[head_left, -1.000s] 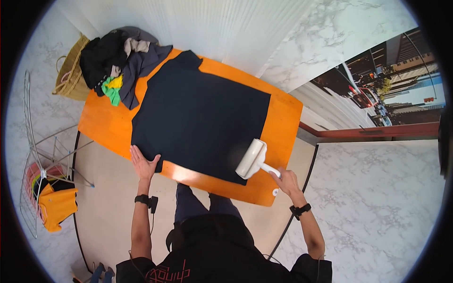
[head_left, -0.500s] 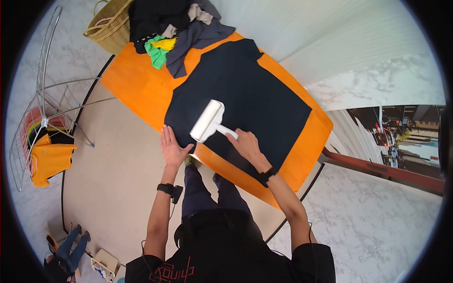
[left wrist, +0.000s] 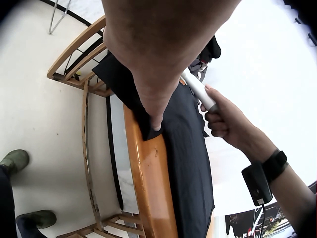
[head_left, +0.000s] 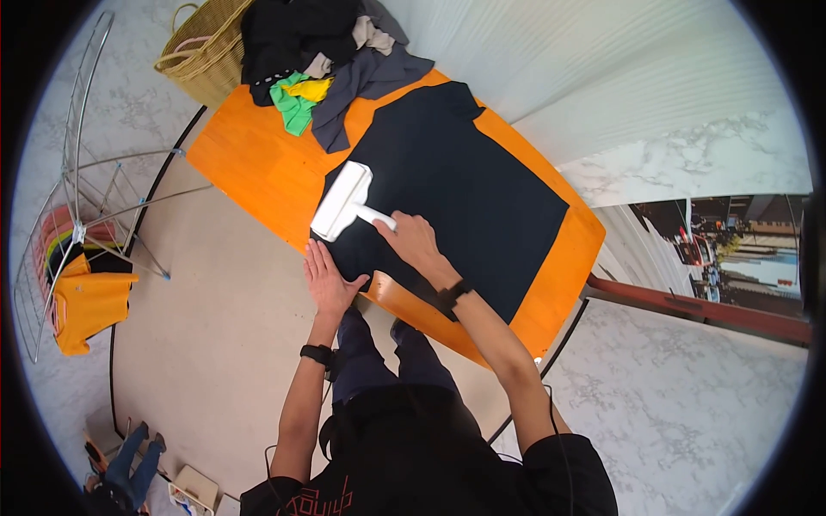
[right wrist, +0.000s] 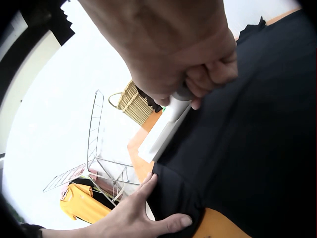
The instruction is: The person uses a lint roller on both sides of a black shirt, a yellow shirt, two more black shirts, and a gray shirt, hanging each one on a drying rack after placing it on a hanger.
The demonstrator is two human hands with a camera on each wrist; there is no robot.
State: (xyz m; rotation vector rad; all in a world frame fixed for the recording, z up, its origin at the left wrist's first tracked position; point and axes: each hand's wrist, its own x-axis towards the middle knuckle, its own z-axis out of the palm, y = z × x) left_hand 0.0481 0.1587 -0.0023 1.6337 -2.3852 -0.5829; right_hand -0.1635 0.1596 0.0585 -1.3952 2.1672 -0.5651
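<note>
A dark T-shirt (head_left: 465,189) lies spread on the orange table (head_left: 249,163). The right hand (head_left: 417,245) grips the handle of a white lint roller (head_left: 344,199), whose head lies over the shirt's left part near the table edge. Just below the roller, the left hand (head_left: 329,282) rests flat on the shirt's edge with its fingers straight and thumb spread. In the right wrist view the right hand (right wrist: 193,59) is curled round the handle, and the roller head (right wrist: 161,136) is partly hidden behind it.
A heap of clothes (head_left: 301,43) lies at the table's far left end beside a wicker basket (head_left: 206,60). A metal drying rack (head_left: 79,232) with hanging shirts stands at the left. Another person's legs (head_left: 138,456) show at the lower left.
The right hand has carried the roller from the shirt's right lower corner leftward to its left part, close to the left hand. The left hand still rests on the shirt's edge; the head view has turned.
</note>
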